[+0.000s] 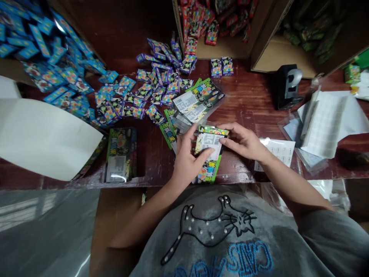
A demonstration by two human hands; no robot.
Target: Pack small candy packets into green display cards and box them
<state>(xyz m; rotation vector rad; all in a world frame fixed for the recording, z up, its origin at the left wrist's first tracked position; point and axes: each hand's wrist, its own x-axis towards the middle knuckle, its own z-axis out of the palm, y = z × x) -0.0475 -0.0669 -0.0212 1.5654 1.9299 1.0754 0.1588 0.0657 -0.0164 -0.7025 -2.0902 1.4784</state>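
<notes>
Near the table's front edge, my left hand grips a printed packet from its left side, the thumb lying across its white label. The packet is green, black and white, and looks wrapped in clear plastic. My right hand pinches its upper right corner between thumb and fingers. Just beyond lie several flat printed packets in clear plastic, overlapping one another. Past these is a loose heap of small purple boxes, mixed with blue boxes on the left.
Two purple boxes stand apart near a carton of red boxes. A black tape dispenser, paper sheets and a sticker sheet lie at right. At left are a stacked pack and a white sheet.
</notes>
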